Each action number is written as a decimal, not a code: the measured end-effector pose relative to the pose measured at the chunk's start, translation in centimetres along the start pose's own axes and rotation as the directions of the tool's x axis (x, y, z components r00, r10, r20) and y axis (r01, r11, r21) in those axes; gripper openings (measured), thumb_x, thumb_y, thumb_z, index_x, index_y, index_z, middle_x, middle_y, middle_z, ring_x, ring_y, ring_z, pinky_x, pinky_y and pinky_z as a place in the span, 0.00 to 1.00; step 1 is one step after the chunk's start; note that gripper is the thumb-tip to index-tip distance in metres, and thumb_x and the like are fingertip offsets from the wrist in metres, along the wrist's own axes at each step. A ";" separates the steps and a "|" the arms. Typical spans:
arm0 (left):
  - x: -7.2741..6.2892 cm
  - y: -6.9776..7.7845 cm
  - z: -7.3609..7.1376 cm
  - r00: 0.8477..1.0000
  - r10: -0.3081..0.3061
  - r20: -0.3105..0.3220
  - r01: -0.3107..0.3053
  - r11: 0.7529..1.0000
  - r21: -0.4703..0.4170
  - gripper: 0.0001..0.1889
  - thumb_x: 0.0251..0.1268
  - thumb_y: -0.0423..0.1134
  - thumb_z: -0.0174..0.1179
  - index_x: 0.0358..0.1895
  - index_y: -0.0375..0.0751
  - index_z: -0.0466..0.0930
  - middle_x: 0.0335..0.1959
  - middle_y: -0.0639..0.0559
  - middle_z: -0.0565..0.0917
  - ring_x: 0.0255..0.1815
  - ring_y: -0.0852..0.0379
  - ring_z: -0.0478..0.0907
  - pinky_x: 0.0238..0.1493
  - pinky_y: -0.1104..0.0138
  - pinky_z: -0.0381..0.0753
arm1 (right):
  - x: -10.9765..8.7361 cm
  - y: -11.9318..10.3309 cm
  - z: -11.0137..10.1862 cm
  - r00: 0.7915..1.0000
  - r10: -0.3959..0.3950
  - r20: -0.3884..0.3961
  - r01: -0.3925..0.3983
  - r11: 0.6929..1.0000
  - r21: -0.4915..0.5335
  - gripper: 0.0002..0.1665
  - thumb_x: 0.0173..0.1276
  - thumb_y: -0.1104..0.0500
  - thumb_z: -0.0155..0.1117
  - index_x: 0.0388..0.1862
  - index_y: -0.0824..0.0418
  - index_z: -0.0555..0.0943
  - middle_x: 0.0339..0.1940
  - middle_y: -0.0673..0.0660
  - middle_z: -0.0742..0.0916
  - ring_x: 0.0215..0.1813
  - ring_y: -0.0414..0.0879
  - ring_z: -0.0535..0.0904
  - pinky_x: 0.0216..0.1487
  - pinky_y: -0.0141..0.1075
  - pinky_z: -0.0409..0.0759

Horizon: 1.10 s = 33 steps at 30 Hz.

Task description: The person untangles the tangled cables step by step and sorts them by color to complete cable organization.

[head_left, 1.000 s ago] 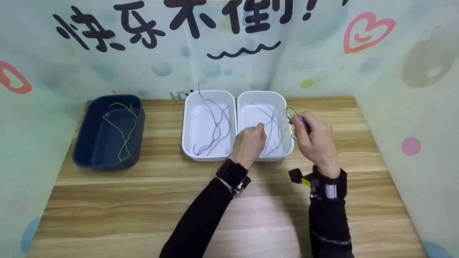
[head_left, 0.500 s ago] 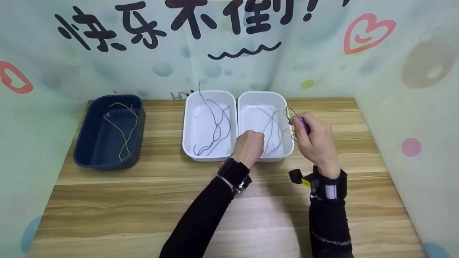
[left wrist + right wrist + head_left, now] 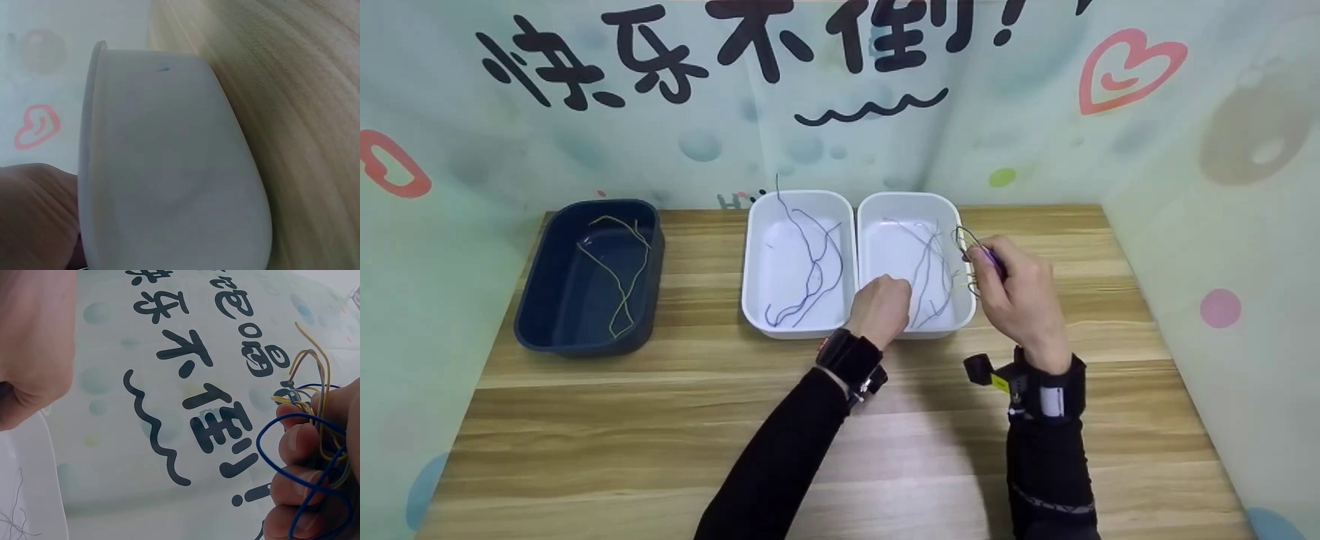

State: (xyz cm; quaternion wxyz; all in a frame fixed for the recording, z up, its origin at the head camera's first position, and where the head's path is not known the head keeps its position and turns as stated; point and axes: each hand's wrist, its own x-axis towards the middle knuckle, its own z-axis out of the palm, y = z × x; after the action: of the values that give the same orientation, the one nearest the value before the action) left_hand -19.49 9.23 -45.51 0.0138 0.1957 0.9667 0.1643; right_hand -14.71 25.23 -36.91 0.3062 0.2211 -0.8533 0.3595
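My left hand (image 3: 881,304) hangs over the front left part of the right white tray (image 3: 967,300), fingers curled downward. Its fingertips are hidden, so whether they pinch anything does not show; in the right wrist view the left hand (image 3: 34,343) is also cut off. Several thin grey wires (image 3: 928,262) lie in that tray. Beside the tray's right rim, my right hand (image 3: 1020,292) grips a looped bundle of blue, yellow and grey wires (image 3: 304,481), with loops sticking out past the fingers. The left wrist view shows mostly the outer tray wall (image 3: 169,157).
Adjoining on the left is another white tray (image 3: 745,277) with several blue wires (image 3: 814,262), one reaching over its back rim. A dark blue tray (image 3: 529,300) holding yellow wire (image 3: 622,296) stands farther left. A printed curtain (image 3: 720,150) closes off the wooden table's (image 3: 660,442) back.
My left hand has drawn slightly back toward the tray's front, and its raised thumb side has turned down out of sight. The right hand keeps its hold on the wires, almost still.
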 end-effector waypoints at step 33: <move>-2.5 -1.3 -3.1 0.986 0.094 -0.136 -0.118 0.977 -0.178 0.11 0.68 0.42 0.57 0.44 0.41 0.85 0.39 0.48 0.88 0.38 0.52 0.86 0.39 0.62 0.84 | 0.0 -0.2 0.2 1.000 -0.019 0.005 0.019 1.000 0.014 0.04 0.67 0.69 0.59 0.32 0.67 0.80 0.18 0.55 0.79 0.22 0.38 0.70 0.23 0.26 0.66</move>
State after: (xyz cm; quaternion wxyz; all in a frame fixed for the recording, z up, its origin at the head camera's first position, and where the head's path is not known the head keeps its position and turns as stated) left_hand -17.92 6.12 -43.10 -0.0383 0.2343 0.9342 0.2664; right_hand -14.66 24.95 -36.97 0.3057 0.2323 -0.8494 0.3620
